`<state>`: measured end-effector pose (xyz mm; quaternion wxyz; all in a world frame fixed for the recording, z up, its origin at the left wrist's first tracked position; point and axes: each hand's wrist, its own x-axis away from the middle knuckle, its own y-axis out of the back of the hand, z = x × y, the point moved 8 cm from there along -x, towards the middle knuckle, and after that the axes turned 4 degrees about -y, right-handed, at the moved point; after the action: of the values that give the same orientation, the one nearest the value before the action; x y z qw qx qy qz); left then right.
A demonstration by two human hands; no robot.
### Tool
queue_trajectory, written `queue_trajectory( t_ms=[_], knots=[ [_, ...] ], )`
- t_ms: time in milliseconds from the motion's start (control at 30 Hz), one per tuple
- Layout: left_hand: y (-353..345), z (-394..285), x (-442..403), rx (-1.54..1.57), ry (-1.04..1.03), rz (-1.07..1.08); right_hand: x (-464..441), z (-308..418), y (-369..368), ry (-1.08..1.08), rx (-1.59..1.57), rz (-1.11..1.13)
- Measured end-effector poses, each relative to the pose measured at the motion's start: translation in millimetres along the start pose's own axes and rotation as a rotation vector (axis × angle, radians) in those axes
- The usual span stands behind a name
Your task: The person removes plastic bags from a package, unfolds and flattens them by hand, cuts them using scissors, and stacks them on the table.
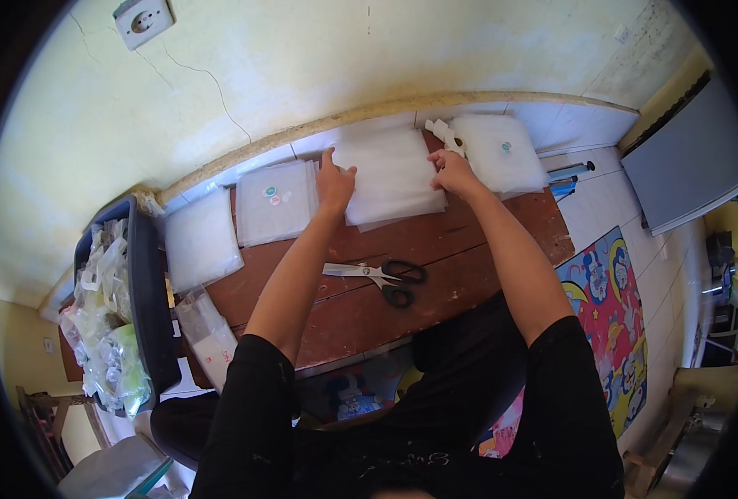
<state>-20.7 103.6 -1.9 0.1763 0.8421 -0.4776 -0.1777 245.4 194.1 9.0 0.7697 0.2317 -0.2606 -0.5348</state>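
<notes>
White stack (387, 179) sat on table (348, 328), between hands. Left hand (336, 183) at its left edge, fingers spread; right hand (455, 174) at right edge, fingers bent, pinch unclear.

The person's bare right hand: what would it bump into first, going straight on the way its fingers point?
The right hand would probably meet the edge of the white, square stack of plastic-looking sheets just to its left; depth is unclear, so the two may already touch.
</notes>
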Motion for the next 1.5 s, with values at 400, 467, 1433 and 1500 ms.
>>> queue_trajectory(
  t_ms=[400,467,1433,1500],
  knots=[
    [4.9,-33.7,19.7,-0.501,-0.371,-0.042,9.7,23.2,10.5,0.266,0.249,-0.214],
    [-3.2,-38.3,30.5,-0.499,-0.456,0.015,7.9,18.5,3.8,0.289,0.314,-0.185],
    [181.3,-25.8,171.5,-0.458,-0.413,0.375,134.3,153.4,-127.7,0.634,0.447,0.098],
    [211.9,-12.6,186.4,-0.489,-0.309,0.433,154.9,163.9,-141.8,0.681,0.395,0.131]
  ],
)
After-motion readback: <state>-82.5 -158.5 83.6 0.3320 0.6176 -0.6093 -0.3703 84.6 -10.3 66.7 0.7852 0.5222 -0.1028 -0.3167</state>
